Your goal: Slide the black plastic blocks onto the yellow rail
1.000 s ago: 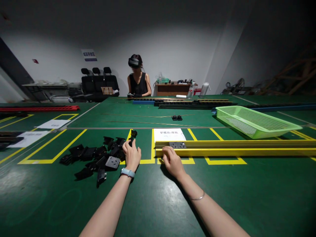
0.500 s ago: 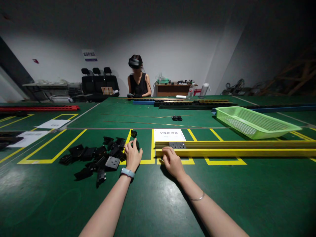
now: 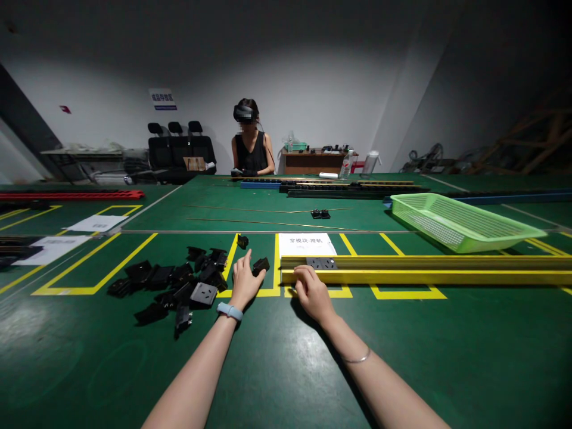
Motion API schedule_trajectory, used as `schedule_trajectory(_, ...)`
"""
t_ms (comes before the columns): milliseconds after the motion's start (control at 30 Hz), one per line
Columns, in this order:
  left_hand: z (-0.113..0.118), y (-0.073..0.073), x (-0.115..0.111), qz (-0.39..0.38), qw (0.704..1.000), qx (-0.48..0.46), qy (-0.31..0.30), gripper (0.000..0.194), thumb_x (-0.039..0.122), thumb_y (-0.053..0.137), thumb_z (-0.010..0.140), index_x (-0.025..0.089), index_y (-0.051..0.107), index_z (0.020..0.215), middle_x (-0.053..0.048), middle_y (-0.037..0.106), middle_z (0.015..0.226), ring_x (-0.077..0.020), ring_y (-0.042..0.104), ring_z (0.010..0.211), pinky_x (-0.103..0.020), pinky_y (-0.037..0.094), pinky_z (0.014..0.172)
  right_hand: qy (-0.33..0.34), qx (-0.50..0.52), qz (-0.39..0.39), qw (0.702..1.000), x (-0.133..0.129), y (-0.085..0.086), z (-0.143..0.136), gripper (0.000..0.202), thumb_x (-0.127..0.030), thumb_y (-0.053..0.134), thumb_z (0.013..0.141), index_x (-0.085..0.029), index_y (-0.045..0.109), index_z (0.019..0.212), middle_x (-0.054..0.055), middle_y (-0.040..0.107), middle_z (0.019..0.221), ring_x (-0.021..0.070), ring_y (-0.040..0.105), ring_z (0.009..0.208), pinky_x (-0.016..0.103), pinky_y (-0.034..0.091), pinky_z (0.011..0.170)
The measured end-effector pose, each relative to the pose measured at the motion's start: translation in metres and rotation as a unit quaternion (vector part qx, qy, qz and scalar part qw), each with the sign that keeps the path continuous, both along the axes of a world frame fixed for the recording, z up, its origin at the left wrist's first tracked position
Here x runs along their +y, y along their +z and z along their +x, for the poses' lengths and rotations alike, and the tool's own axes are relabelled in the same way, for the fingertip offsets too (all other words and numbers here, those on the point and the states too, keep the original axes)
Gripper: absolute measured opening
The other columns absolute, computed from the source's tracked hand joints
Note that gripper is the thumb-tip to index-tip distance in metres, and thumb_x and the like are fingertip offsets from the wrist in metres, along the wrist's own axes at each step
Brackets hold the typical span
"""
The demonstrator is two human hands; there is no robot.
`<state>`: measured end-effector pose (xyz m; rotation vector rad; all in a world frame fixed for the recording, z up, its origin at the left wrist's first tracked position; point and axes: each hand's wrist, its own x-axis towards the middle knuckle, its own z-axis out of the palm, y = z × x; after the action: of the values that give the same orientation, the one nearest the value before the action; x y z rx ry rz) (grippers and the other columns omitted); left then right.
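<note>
In the head view, my left hand [image 3: 245,283] is beside a loose pile of black socket modules [image 3: 179,280]. A black socket module [image 3: 261,265] sits between its thumb and fingers, partly hidden by them. My right hand [image 3: 313,296] is curled over the left end of a long yellow rail [image 3: 429,276], fingertips on its near edge. Inside the rail's channel, just beyond those fingers, lie grey socket modules [image 3: 322,263] with their slotted faces up. One small black piece [image 3: 242,241] rests just past my left fingertips.
A light green basket [image 3: 465,223] stands at the right behind the rail. Two small black parts [image 3: 320,214] and thin rods lie farther back. A printed sheet [image 3: 308,243] is behind the rail's end. Across the table sits a person [image 3: 252,149] wearing a headset.
My left hand has turned slightly, and the black module at its fingers has shifted right, toward the rail's end, and shows more. My right hand stays on the rail.
</note>
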<state>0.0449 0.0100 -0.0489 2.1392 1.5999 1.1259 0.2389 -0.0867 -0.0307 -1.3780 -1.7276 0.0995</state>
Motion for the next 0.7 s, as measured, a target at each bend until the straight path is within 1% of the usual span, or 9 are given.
schedule_trajectory(67,0.000,-0.003,0.001,-0.018,0.999,0.023,0.017,0.076,0.036,0.063,0.071,0.013,0.034,0.137,-0.014,0.056,0.108,-0.0306,0.048,0.109,-0.048,0.037,0.095,0.001,0.000,0.000,1.000,0.000,0.000,0.000,0.021,-0.018,0.039,0.087,-0.020,0.052,0.103,0.007,0.056,0.109,0.0167,0.057,0.096,0.030,0.049,0.082)
schedule_trajectory(133,-0.001,-0.006,0.003,-0.032,0.999,0.028,0.018,0.077,0.035,0.064,0.070,0.013,0.034,0.137,-0.011,0.058,0.100,-0.0298,0.050,0.104,-0.047,0.038,0.093,0.000,0.000,0.001,1.000,0.000,0.000,0.001,0.021,-0.018,0.039,0.086,-0.020,0.053,0.102,0.007,0.056,0.109,0.0167,0.057,0.096,0.030,0.049,0.082)
schedule_trajectory(233,-0.002,-0.007,0.005,-0.030,0.999,-0.004,0.016,0.074,0.032,0.063,0.072,0.015,0.033,0.137,-0.008,0.058,0.096,-0.0264,0.053,0.098,-0.045,0.039,0.092,-0.002,0.001,0.005,1.000,0.000,-0.001,0.001,0.022,-0.018,0.039,0.086,-0.021,0.053,0.103,0.007,0.056,0.109,0.0167,0.057,0.096,0.030,0.049,0.081)
schedule_trajectory(367,-0.003,-0.006,0.006,-0.007,0.997,-0.083,-0.002,0.071,0.026,0.061,0.074,0.018,0.031,0.138,-0.007,0.057,0.098,-0.0211,0.055,0.094,-0.039,0.043,0.089,-0.001,0.001,0.011,1.000,0.001,-0.002,0.001,0.023,-0.017,0.039,0.086,-0.021,0.054,0.103,0.007,0.056,0.108,0.0165,0.058,0.094,0.029,0.050,0.080)
schedule_trajectory(500,-0.001,-0.003,0.005,0.000,0.986,-0.161,-0.036,0.066,0.021,0.059,0.076,0.021,0.033,0.136,-0.007,0.058,0.104,-0.0180,0.058,0.095,-0.036,0.045,0.089,-0.003,-0.002,0.009,1.000,0.001,-0.001,0.000,0.023,-0.017,0.039,0.085,-0.020,0.054,0.103,0.007,0.056,0.108,0.0165,0.058,0.094,0.030,0.050,0.080)
schedule_trajectory(633,0.001,0.001,0.002,0.014,0.980,-0.195,-0.045,0.062,0.022,0.059,0.078,0.023,0.034,0.135,-0.009,0.055,0.115,-0.0154,0.060,0.091,-0.035,0.048,0.086,-0.003,-0.002,0.006,1.000,0.000,0.000,0.000,0.023,-0.017,0.039,0.085,-0.020,0.053,0.103,0.007,0.056,0.108,0.0167,0.057,0.094,0.030,0.050,0.081)
schedule_trajectory(700,0.001,0.004,0.000,0.024,0.978,-0.200,-0.046,0.060,0.023,0.059,0.078,0.024,0.035,0.134,-0.009,0.054,0.117,-0.0141,0.060,0.087,-0.034,0.050,0.084,-0.002,-0.002,0.004,1.000,0.000,0.000,0.001,0.022,-0.017,0.039,0.085,-0.020,0.053,0.103,0.007,0.056,0.108,0.0168,0.057,0.095,0.030,0.050,0.081)
